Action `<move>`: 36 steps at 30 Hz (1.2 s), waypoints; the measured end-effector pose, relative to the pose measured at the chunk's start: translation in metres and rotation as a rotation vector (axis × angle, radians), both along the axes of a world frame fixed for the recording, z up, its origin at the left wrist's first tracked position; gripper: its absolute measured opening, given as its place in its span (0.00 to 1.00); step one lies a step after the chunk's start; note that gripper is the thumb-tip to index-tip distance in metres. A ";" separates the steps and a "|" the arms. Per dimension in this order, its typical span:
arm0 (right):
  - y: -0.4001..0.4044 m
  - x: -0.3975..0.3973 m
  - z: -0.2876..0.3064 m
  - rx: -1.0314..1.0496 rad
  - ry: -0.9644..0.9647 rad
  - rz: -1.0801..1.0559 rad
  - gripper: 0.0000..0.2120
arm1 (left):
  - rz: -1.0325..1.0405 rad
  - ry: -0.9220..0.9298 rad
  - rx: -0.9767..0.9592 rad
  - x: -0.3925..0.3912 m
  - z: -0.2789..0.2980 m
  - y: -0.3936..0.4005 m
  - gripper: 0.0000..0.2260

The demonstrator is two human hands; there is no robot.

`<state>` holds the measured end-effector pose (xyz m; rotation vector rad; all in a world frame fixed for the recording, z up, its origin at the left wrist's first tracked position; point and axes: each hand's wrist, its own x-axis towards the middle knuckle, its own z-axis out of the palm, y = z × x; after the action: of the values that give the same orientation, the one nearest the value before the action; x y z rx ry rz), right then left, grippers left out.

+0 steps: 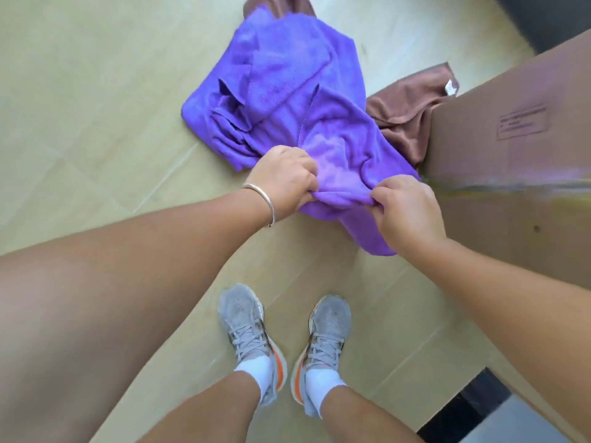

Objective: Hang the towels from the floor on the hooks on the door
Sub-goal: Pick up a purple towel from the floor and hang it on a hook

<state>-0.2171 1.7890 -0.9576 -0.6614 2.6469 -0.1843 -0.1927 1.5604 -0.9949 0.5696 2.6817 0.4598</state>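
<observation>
left hand (284, 179): grip closed, pinching the near hem of the purple towel (287, 100). towel lies crumpled on the floor (80, 91), near edge raised. right hand (404, 207): grip closed on the same hem, just beside the left. brown towel (406, 116) lies under and behind, against a cardboard box (511, 155). judged: soft, light, limp microfibre; will sag and bunch. take it by hem or corner. hooks not in view.
</observation>
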 end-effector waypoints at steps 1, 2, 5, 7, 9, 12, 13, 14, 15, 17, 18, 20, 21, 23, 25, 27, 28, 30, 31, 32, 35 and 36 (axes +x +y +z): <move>-0.015 -0.008 0.024 -0.027 0.020 0.033 0.05 | 0.045 0.005 0.007 -0.002 0.023 -0.015 0.11; -0.032 -0.017 0.048 -0.052 0.037 0.067 0.05 | 0.095 0.021 0.015 -0.004 0.047 -0.032 0.11; -0.090 -0.045 0.118 -0.098 0.094 0.154 0.05 | 0.238 0.076 -0.009 -0.009 0.121 -0.085 0.10; -0.131 -0.059 0.163 -0.121 0.126 0.198 0.05 | 0.327 0.109 -0.031 -0.010 0.172 -0.124 0.10; -0.175 -0.069 0.208 -0.156 0.165 0.229 0.05 | 0.407 0.159 -0.039 -0.006 0.223 -0.165 0.09; -0.244 -0.071 0.270 -0.214 0.221 0.314 0.03 | 0.516 0.220 -0.084 0.009 0.295 -0.228 0.10; -0.267 -0.068 0.288 -0.220 0.224 0.348 0.03 | 0.552 0.242 -0.103 0.017 0.316 -0.249 0.10; -0.290 -0.065 0.305 -0.223 0.225 0.381 0.04 | 0.588 0.263 -0.122 0.026 0.337 -0.268 0.11; -0.312 -0.061 0.321 -0.229 0.230 0.409 0.05 | 0.625 0.281 -0.139 0.037 0.356 -0.287 0.11; -0.354 -0.049 0.352 -0.258 0.250 0.454 0.06 | 0.691 0.318 -0.186 0.062 0.391 -0.320 0.11; -0.372 -0.042 0.365 -0.276 0.261 0.478 0.06 | 0.724 0.332 -0.208 0.076 0.407 -0.334 0.11; -0.403 -0.024 0.388 -0.314 0.270 0.536 0.07 | 0.795 0.352 -0.227 0.107 0.433 -0.356 0.10; -0.416 -0.014 0.397 -0.333 0.271 0.565 0.07 | 0.828 0.362 -0.236 0.123 0.443 -0.364 0.10; -0.434 0.006 0.410 -0.364 0.278 0.624 0.08 | 0.892 0.371 -0.254 0.155 0.458 -0.373 0.09; -0.443 0.026 0.416 -0.381 0.289 0.682 0.08 | 0.948 0.372 -0.254 0.186 0.465 -0.374 0.08; -0.445 0.045 0.417 -0.381 0.283 0.746 0.09 | 0.985 0.367 -0.258 0.214 0.464 -0.368 0.08; -0.443 0.054 0.415 -0.375 0.278 0.780 0.10 | 1.000 0.357 -0.267 0.227 0.461 -0.363 0.09; -0.433 0.072 0.406 -0.363 0.263 0.853 0.11 | 1.034 0.314 -0.281 0.251 0.449 -0.349 0.10; -0.425 0.082 0.399 -0.353 0.254 0.889 0.12 | 1.056 0.280 -0.284 0.261 0.439 -0.340 0.10; -0.416 0.092 0.389 -0.333 0.248 0.925 0.12 | 1.079 0.233 -0.287 0.271 0.428 -0.330 0.10; -0.381 0.126 0.349 -0.224 0.221 1.030 0.10 | 1.156 0.063 -0.295 0.297 0.388 -0.293 0.11; -0.368 0.137 0.333 -0.167 0.193 1.064 0.09 | 1.184 0.013 -0.296 0.305 0.374 -0.279 0.11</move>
<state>-0.0802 1.4215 -0.6246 -2.0801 2.0781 -0.0227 0.1120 1.2815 -0.6212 -1.1563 2.7339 0.3004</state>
